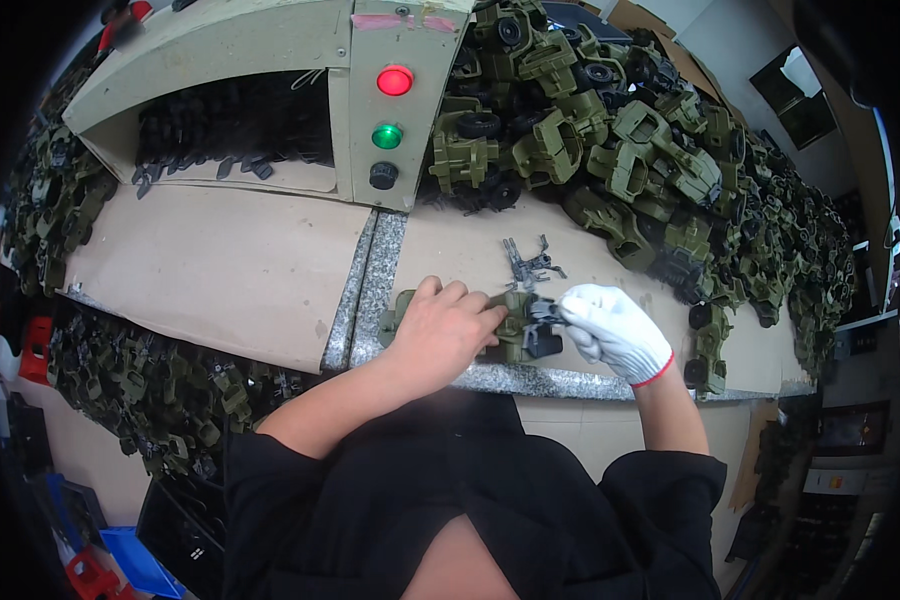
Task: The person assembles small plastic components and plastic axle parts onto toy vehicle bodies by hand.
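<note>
Hands engaged: the bare left hand (442,327) grips a toy truck (512,326) on the counter (530,380), the gloved right hand (615,328) pinches a black part (544,311) at its right end, work apparently incomplete, loose black pieces (524,268) lying unused beyond.

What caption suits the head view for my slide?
Bare left hand rests on an olive-green toy vehicle; white-gloved right hand holds a small dark-grey part at one end.

From the wearer's head, one wide fisheye view looks steeply down, tipped toward twelve o'clock across the cardboard-covered workbench (225,250), near the left hand (442,332) and right hand (613,328) mid-frame, with the wearer's torso (440,470) at six o'clock.
</note>
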Motion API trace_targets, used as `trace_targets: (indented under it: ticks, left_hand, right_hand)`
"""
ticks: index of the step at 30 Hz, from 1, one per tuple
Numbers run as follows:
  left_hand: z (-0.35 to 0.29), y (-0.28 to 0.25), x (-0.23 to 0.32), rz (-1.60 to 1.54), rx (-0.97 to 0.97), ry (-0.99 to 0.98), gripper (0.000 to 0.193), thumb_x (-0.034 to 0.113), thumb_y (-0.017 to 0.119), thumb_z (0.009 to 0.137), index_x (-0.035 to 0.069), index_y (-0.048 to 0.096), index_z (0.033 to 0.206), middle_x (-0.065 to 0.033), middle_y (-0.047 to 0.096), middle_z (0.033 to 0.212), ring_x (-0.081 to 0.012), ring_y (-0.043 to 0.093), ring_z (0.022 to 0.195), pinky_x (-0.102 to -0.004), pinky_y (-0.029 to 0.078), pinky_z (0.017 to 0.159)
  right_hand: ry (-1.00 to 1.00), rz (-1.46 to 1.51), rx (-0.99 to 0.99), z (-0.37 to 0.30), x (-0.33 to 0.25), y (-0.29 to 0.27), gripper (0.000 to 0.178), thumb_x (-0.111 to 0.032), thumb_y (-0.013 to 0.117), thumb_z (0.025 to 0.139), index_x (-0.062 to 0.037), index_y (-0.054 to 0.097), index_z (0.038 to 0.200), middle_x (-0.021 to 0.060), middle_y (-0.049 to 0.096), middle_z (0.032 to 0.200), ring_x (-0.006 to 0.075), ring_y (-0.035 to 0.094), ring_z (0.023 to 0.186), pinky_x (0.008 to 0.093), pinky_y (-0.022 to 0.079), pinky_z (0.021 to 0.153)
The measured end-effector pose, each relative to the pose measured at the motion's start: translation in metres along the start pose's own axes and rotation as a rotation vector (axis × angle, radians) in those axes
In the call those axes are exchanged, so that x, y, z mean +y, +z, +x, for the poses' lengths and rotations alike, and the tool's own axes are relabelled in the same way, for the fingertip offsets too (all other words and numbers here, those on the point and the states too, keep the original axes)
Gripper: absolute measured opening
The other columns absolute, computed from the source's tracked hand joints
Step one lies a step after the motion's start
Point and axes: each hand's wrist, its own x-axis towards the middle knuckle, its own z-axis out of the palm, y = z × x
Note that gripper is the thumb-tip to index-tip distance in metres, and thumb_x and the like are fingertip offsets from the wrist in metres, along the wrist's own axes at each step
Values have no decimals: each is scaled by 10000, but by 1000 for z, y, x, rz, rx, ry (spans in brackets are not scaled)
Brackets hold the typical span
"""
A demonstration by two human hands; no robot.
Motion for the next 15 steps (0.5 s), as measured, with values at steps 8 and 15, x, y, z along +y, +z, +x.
trace_targets:
  ticks: [8,15]
  left_hand:
    - [12,6,-16,15,-25,-51,211,218,613,780,114,637,962,-12,618,887,-197,561,859,-360,386,817]
    - [-35,-24,-17,-19,95,-133,618,360,738,644,127,527,1176,-105,488,1185,-285,451,1112,-404,335,954]
  right_hand:
    - [-20,-56,76,15,-2,-4,235,-267,553,881,-48,564,798,-41,450,532,25,356,430,174,270,402]
    - [-10,-258,0,18,-11,-6,285,-313,598,846,-63,549,719,-35,414,513,41,343,426,184,263,392]
